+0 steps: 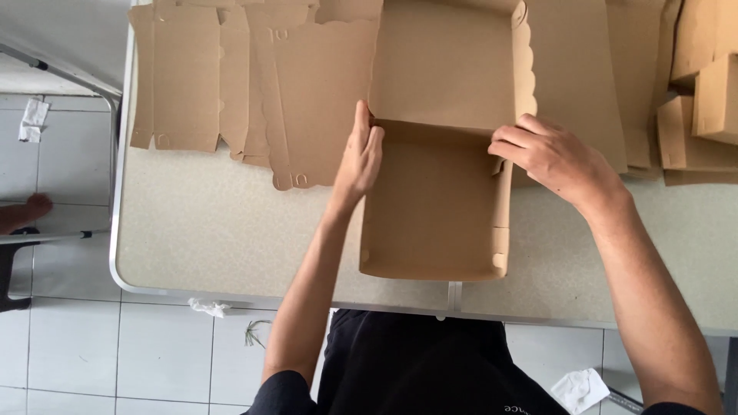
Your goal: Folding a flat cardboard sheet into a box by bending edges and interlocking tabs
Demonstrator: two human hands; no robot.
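A brown cardboard box (434, 204) lies half folded on the table, its tray raised toward me and its scalloped lid lying flat beyond. My left hand (360, 157) presses flat against the box's left wall near the back corner. Fingers of my right hand (555, 157) curl over the right wall at the hinge line and pinch it.
Flat unfolded box blanks (231, 84) lie overlapped at the back left of the speckled table (207, 223). More cardboard pieces (699, 107) are stacked at the back right. The table's metal edge (231, 294) runs in front of me. Crumpled tissues (580, 388) lie on the tiled floor.
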